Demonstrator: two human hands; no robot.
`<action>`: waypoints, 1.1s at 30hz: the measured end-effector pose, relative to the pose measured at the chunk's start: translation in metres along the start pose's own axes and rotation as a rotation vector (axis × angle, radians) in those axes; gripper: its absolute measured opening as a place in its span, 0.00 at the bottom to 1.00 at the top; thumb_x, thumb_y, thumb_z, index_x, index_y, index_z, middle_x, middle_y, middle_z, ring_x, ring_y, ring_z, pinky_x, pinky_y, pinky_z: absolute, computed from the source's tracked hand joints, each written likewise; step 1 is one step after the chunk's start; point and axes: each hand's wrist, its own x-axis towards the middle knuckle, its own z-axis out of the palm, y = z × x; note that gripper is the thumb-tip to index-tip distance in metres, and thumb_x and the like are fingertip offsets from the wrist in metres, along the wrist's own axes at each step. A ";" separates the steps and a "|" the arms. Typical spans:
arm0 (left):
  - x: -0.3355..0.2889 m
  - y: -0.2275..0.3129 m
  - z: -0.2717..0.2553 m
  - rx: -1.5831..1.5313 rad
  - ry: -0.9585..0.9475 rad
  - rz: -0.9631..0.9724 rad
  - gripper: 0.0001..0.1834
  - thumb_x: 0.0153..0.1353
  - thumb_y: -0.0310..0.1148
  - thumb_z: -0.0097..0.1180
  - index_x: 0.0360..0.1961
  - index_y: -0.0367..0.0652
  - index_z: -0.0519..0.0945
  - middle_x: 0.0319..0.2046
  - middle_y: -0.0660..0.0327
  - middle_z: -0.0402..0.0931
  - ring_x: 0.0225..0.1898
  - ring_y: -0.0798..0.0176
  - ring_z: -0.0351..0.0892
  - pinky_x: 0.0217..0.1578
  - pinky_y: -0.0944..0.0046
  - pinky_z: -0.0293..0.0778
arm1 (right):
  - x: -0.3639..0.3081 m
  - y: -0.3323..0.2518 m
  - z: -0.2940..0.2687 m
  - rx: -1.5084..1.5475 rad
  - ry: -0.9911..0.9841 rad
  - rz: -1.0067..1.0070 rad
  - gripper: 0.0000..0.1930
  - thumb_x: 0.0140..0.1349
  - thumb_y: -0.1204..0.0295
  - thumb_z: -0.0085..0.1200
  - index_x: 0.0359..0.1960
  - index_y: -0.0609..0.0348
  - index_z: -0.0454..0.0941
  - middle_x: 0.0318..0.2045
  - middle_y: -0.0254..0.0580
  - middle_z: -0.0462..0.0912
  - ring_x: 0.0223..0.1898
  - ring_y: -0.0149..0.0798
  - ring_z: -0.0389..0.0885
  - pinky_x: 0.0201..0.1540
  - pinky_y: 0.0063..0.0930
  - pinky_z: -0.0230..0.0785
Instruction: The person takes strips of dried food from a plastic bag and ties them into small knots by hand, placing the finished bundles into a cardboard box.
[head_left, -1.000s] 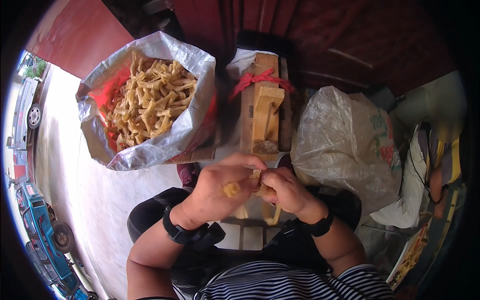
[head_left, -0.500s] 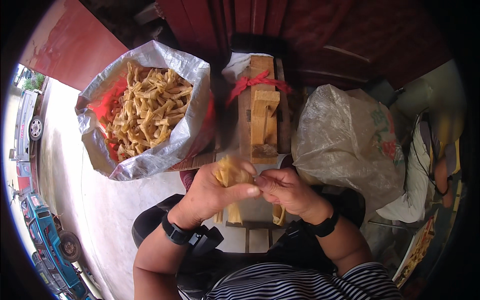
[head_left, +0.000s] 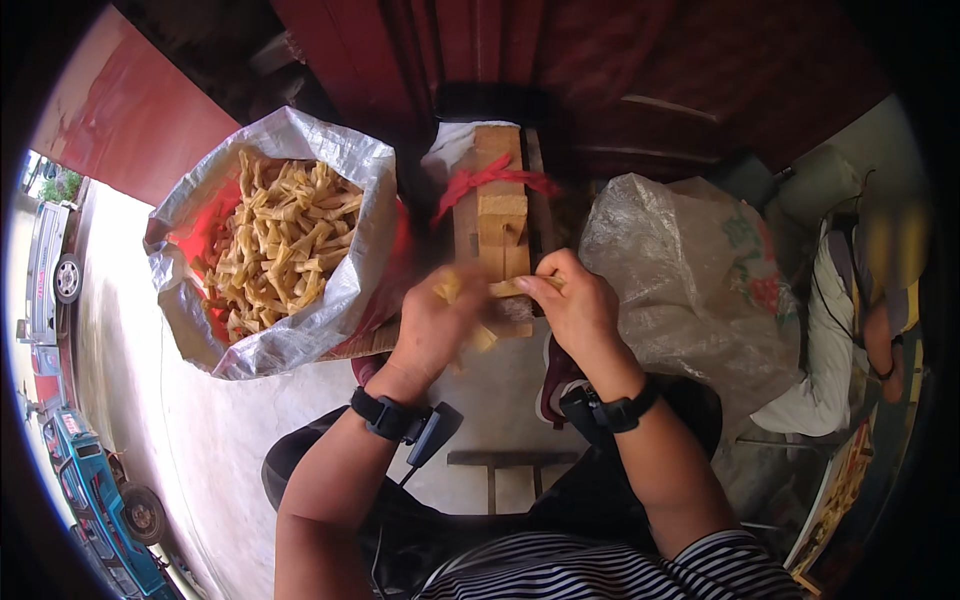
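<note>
My left hand (head_left: 430, 325), smeared by motion, is closed around pale yellow strips that look like tofu skin; some loose ends hang below it. One yellow strip (head_left: 508, 288) stretches across to my right hand (head_left: 580, 305), which pinches its end between thumb and fingers. Both hands are at the near end of a wooden block device (head_left: 503, 235) that has an upright piece and a red cloth (head_left: 495, 178) tied round it. To the left, a silver-lined sack (head_left: 365, 215) holds a heap of knotted yellow strips (head_left: 290, 240).
A translucent plastic sack (head_left: 680, 280) stands on the right. Beyond it are another person's arm (head_left: 880, 340) and a tray of yellow pieces (head_left: 838, 510). Red doors (head_left: 640, 60) close off the far side. Vehicles (head_left: 95, 480) stand at far left, past the pale floor (head_left: 215, 450).
Both hands have moved forward to the wooden device and farther apart. A strip is now stretched between them, where before the fingers met closely. The view has shifted slightly.
</note>
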 end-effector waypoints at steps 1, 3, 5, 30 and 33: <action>0.004 -0.010 0.000 0.018 0.003 0.052 0.06 0.63 0.29 0.54 0.39 0.38 0.75 0.24 0.67 0.73 0.22 0.75 0.68 0.23 0.74 0.65 | 0.004 0.006 0.006 -0.071 0.004 -0.001 0.14 0.56 0.57 0.61 0.30 0.53 0.73 0.22 0.41 0.81 0.27 0.48 0.81 0.29 0.38 0.70; 0.006 -0.008 -0.010 -0.035 0.070 -0.118 0.08 0.62 0.32 0.56 0.38 0.39 0.77 0.27 0.65 0.76 0.26 0.74 0.72 0.27 0.72 0.69 | 0.008 0.011 0.009 -0.162 0.076 -0.033 0.12 0.55 0.67 0.65 0.29 0.57 0.73 0.19 0.36 0.78 0.21 0.27 0.73 0.28 0.24 0.67; -0.003 0.009 -0.018 -0.099 0.135 -0.112 0.07 0.61 0.33 0.59 0.34 0.41 0.76 0.25 0.66 0.75 0.22 0.75 0.71 0.22 0.72 0.68 | 0.005 0.016 0.006 0.027 0.124 -0.039 0.12 0.54 0.70 0.65 0.29 0.59 0.72 0.19 0.35 0.77 0.22 0.26 0.72 0.28 0.22 0.67; -0.075 0.033 -0.003 -0.623 -0.902 -0.499 0.13 0.67 0.36 0.51 0.41 0.36 0.79 0.18 0.71 0.64 0.16 0.79 0.55 0.16 0.76 0.54 | -0.033 -0.042 -0.031 0.592 -0.265 -0.825 0.07 0.53 0.74 0.59 0.23 0.60 0.73 0.14 0.37 0.74 0.14 0.36 0.70 0.18 0.27 0.61; -0.073 0.026 0.009 -0.537 -1.067 -0.297 0.15 0.66 0.38 0.53 0.45 0.38 0.80 0.20 0.71 0.68 0.19 0.79 0.60 0.20 0.76 0.59 | -0.035 -0.040 -0.027 0.593 -0.278 -0.734 0.06 0.56 0.75 0.55 0.23 0.62 0.74 0.16 0.38 0.76 0.16 0.35 0.73 0.20 0.27 0.63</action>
